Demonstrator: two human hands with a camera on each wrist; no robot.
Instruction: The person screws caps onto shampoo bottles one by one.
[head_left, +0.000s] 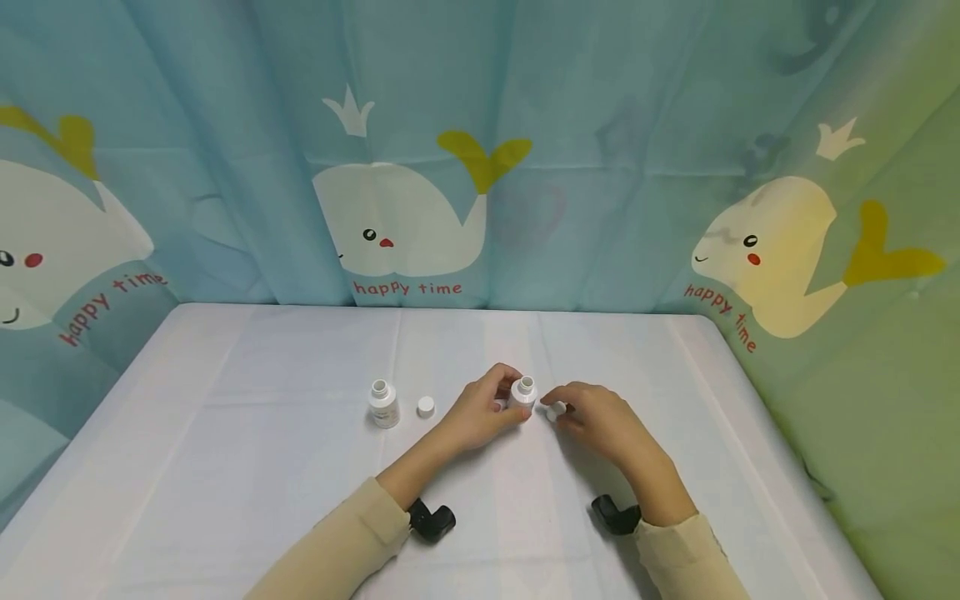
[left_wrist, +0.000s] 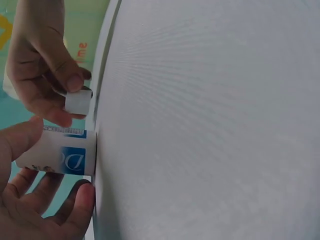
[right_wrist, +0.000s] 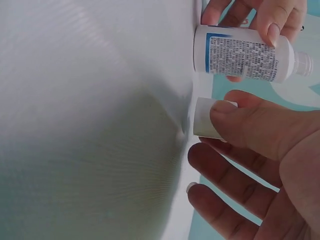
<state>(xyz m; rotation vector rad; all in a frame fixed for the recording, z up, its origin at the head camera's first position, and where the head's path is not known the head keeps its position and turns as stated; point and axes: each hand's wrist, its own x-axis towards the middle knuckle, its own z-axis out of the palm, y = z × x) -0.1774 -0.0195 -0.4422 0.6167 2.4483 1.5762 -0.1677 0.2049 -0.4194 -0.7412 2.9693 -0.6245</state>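
My left hand (head_left: 477,412) grips a white pill bottle (head_left: 522,395) between thumb and fingers. The bottle stands upright on the table with its neck uncapped; a blue-edged label with small print shows in the right wrist view (right_wrist: 240,56). Just to its right, my right hand (head_left: 602,421) pinches a white screw cap (right_wrist: 203,118) between thumb and index finger. The cap is low, close over the cloth and apart from the bottle. The other right fingers are loosely bent in the right wrist view.
Left of the hands, a second uncapped white bottle (head_left: 385,407) stands on the white-covered table (head_left: 247,467), a loose white cap (head_left: 426,407) beside it. Behind the table hangs a blue curtain (head_left: 585,208) with whale prints. Black devices (head_left: 433,523) sit at both wrists.
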